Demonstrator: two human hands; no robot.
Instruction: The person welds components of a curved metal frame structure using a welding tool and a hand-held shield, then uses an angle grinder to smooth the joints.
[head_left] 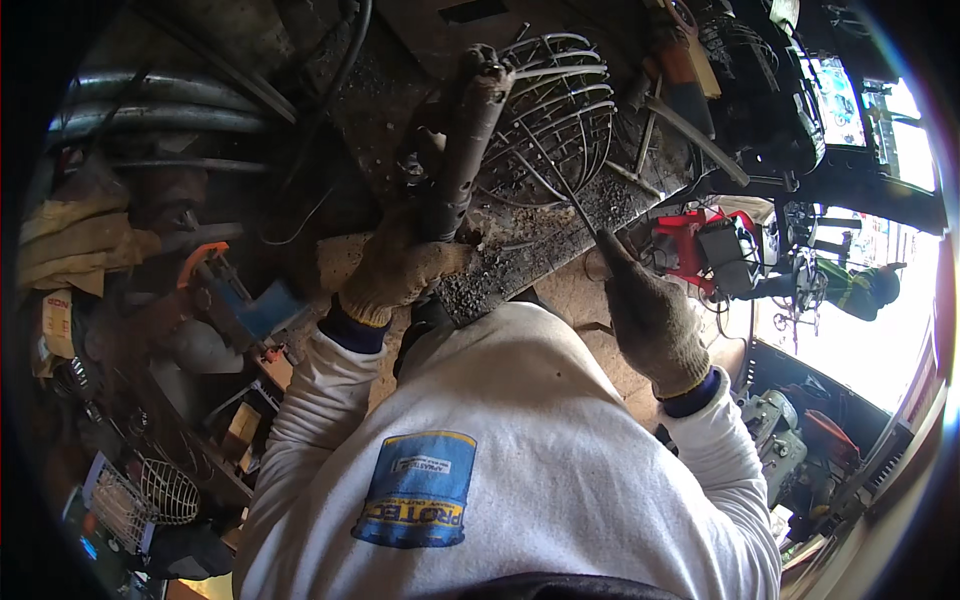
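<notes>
My left hand, in a dirty tan work glove, is closed around the lower end of a thick, rusty brown metal tube. The tube slants up across the bench, its far end ragged and crusted. My right hand, gloved too, wraps around the near end of a thin dark metal rod. That rod points up and left over the bench, toward a rounded wire cage. What its tip touches, if anything, I cannot make out. Dark crumbly debris lies along the bench edge near my left hand.
The dark workbench stands close before me. Shiny pipes lie at far left, above an orange and blue clamp-like tool. Wire guards sit lower left. Right of the bench are a red machine and a person by a bright opening.
</notes>
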